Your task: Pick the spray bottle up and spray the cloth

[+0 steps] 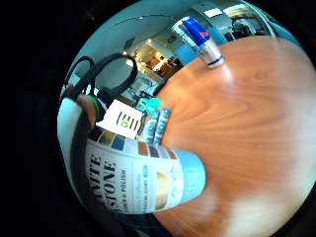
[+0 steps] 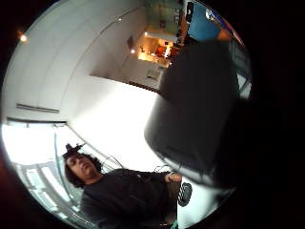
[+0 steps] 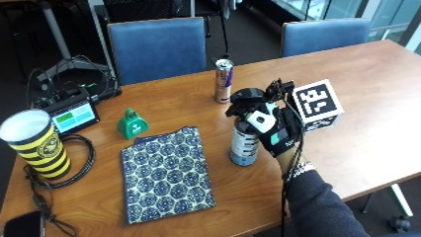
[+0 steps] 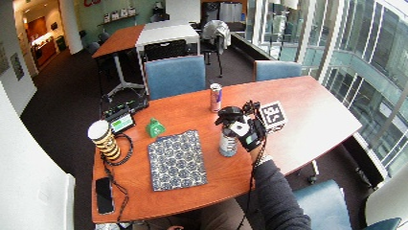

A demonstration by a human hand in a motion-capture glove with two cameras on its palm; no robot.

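Outside view first: centre-right of the frame, the gloved right hand [image 3: 273,129] wraps around the spray bottle [image 3: 243,144], which looks to stand on the table [image 3: 368,74], though contact at its base is hard to judge. The patterned cloth [image 3: 166,173] lies flat at lower left, just beside the bottle. A drink can [image 3: 224,80] stands above.

Wide outside view: same grip, hand [image 4: 247,133] on bottle [image 4: 227,143], cloth [image 4: 176,159] beside it.

Little-finger palm view: the bottle's label [image 1: 143,182] fills the lower part; the can [image 1: 201,40] is at the top.

Thumb palm view: a dark shape blocks the right side.
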